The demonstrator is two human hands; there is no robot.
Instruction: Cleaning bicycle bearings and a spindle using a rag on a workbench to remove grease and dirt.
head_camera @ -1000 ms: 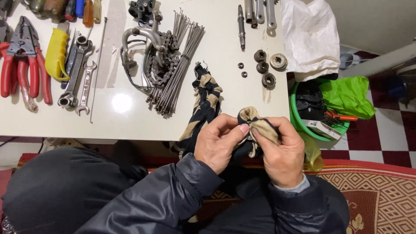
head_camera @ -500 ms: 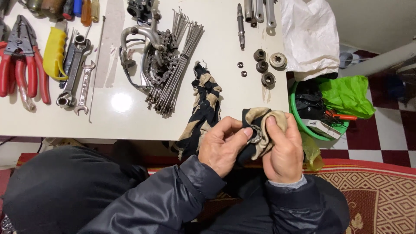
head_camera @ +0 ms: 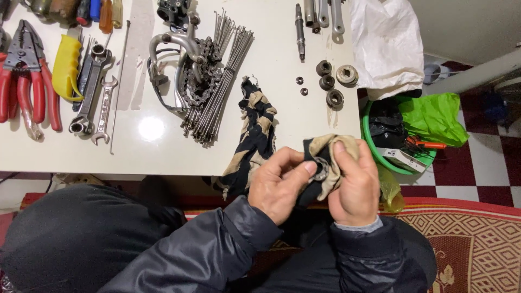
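Observation:
A black and tan striped rag trails off the white table's front edge into my hands. My left hand pinches a small round metal part against the rag's end with thumb and fingers. My right hand wraps the tan end of the rag around that part, thumb pressed on top. Both hands hover just in front of the table, above my lap.
A bundle of spokes, a chain and curved metal pieces lie mid-table. Wrenches, red pliers and a yellow-handled tool sit left. Small nuts and rings, an axle and a white bag are at right. A green basin stands on the floor.
My hands shifted slightly right and the rag end was folded more over the metal part. My left thumb and fingers now pinch the part directly.

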